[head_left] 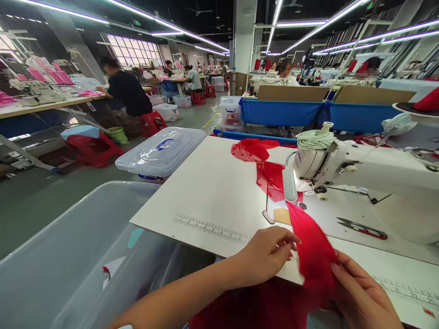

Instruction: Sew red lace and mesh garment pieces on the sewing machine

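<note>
A strip of sheer red fabric runs from under the presser area of the white sewing machine toward me and hangs over the table's front edge. My right hand pinches its right edge between thumb and fingers. Beside the left edge is my left hand, its fingers bent but apart, with the index fingertip at the cloth; no cloth shows clearly between them. More red fabric pieces lie behind the needle area. The needle itself is hidden by the machine head. Darker red cloth gathers below the table edge.
Thread snips lie on the machine bed at right. A printed ruler marks the white tabletop. At left stand an open plastic bin and a lidded clear box. People sit at other machines beyond.
</note>
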A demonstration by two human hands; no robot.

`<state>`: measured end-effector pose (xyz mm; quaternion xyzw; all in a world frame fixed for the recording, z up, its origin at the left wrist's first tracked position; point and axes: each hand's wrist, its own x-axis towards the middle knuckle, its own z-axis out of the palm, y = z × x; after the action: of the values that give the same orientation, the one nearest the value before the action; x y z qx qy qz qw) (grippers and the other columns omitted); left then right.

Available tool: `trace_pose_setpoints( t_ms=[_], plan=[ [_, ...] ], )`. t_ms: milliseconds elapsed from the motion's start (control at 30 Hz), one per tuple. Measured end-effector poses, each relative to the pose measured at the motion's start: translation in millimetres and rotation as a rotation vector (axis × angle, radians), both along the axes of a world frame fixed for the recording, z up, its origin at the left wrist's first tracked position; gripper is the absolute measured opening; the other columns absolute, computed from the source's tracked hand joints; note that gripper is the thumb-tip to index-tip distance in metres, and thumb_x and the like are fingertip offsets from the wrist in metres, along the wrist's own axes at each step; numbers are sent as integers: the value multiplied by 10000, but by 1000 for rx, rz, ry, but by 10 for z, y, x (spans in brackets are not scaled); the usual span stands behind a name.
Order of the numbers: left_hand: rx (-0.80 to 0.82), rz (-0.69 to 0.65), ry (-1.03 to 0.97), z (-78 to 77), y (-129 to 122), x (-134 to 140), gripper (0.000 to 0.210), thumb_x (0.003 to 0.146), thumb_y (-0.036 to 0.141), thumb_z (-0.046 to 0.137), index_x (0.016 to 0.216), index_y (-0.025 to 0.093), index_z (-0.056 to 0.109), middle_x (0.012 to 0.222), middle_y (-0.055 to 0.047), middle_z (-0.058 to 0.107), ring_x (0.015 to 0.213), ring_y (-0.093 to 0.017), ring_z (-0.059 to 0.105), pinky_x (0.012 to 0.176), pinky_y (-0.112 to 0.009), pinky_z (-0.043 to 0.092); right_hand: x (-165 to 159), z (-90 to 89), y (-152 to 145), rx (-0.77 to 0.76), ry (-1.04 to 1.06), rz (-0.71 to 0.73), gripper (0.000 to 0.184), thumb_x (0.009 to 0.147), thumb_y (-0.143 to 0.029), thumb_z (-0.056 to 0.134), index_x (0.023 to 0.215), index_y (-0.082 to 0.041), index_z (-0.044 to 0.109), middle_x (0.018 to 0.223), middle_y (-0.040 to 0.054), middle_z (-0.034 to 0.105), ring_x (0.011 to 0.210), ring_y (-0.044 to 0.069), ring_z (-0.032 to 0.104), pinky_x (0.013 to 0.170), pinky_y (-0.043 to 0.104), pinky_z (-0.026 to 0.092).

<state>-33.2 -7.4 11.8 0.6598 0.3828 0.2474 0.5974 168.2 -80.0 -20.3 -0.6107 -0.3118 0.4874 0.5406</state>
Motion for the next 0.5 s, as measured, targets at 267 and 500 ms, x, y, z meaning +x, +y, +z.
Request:
trace_pose_setpoints(
  t_ms=[267,500],
  plan=[
    [358,-178,269,-50,98,185,197,950,286,558,1026,177,705,974,-56,584,900,-188,586,865,-313,491,-91,-96,-50,-81,24,-124,571,621,-549,855,1041,-207,674,687,-4,667,491,148,574,429,248,499],
    [255,-10,180,-6,40,267,289,969,339,483,743,187,578,698,17,544,677,-139,505,646,-250,391,-162,-67,-115,124,-175,-191,410,738,-544,776,970,-228,653,878,25,701,556,148,598,470,266,532]
  ],
)
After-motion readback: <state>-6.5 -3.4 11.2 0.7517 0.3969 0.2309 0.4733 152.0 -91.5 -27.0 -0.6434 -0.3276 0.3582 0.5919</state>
